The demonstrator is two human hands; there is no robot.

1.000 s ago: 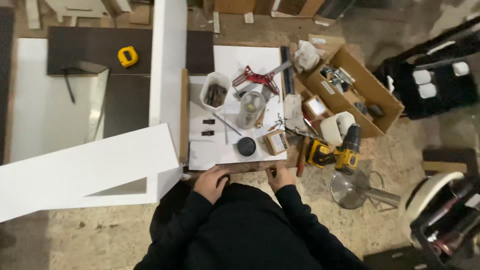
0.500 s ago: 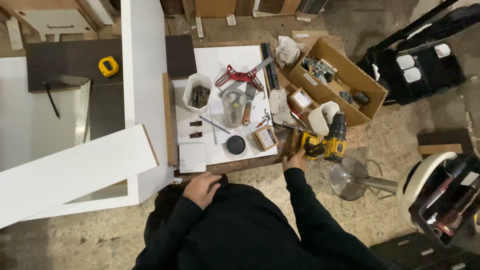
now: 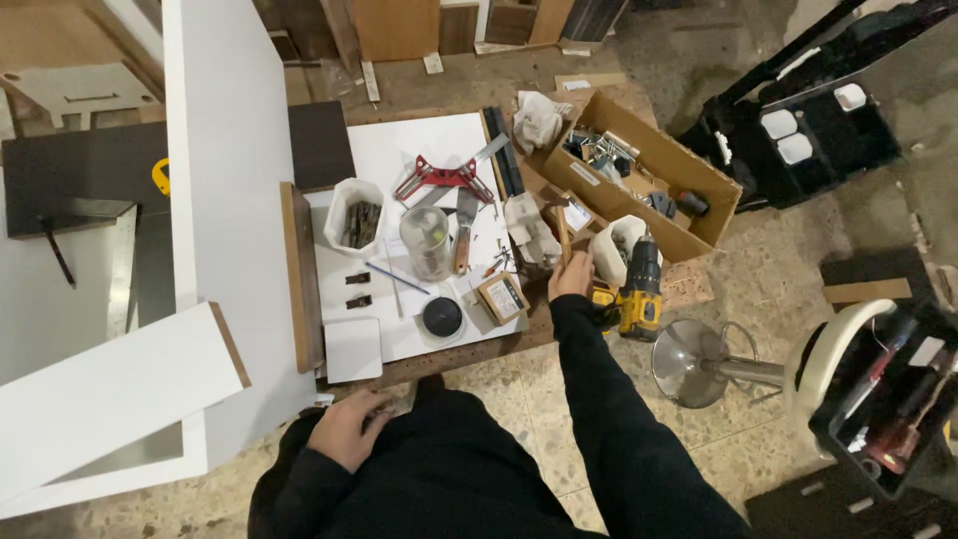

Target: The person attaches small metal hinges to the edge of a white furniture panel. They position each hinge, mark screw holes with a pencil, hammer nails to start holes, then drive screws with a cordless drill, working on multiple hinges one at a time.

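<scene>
A small cardboard box (image 3: 502, 296) and a white tub (image 3: 621, 250) flank your right hand (image 3: 572, 275), which reaches far with its fingers closed around a wooden handle (image 3: 562, 235), left of the yellow drill (image 3: 637, 289). Your left hand (image 3: 346, 429) rests loosely curled, empty, on your lap.

A yellow-and-black cordless drill (image 3: 639, 289) lies at the right edge of the tabletop (image 3: 439, 349), chuck end pointing away from the person, just beside a white tub (image 3: 611, 245) and a cardboard box (image 3: 689, 190) of hardware.
</scene>
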